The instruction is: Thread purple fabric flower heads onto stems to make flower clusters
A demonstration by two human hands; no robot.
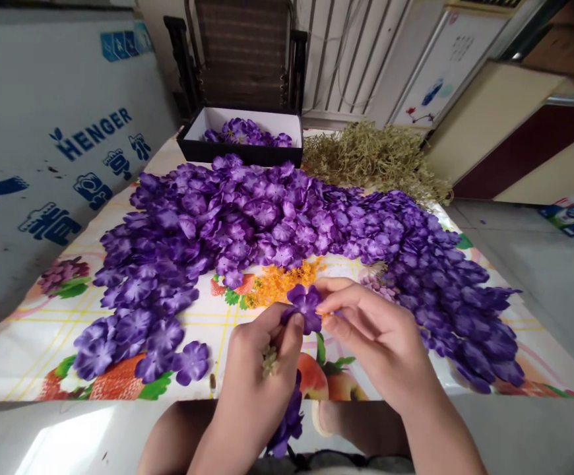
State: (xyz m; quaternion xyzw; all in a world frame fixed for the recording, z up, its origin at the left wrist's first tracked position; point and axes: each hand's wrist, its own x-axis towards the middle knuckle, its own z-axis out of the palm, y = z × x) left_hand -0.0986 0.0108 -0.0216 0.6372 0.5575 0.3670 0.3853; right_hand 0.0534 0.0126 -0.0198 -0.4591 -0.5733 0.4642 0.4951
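Observation:
Both hands meet over the near edge of the table on one purple fabric flower (305, 306). My left hand (260, 369) is closed, pinching that flower with thumb and fingers; a small pale green stamen piece (269, 361) is tucked between its fingers and more purple petals (288, 422) hang below the palm. My right hand (371, 336) pinches the same flower from the right side. A wide arc-shaped heap of purple fabric flowers (247, 224) covers the table just beyond the hands.
The table carries a fruit-print cloth (34, 343). A black box (240, 153) with more purple flowers sits at the far edge, a pile of dry olive-green sprigs (371, 158) beside it. Small orange bits (282, 277) lie near the hands. A chair (242, 53) stands behind.

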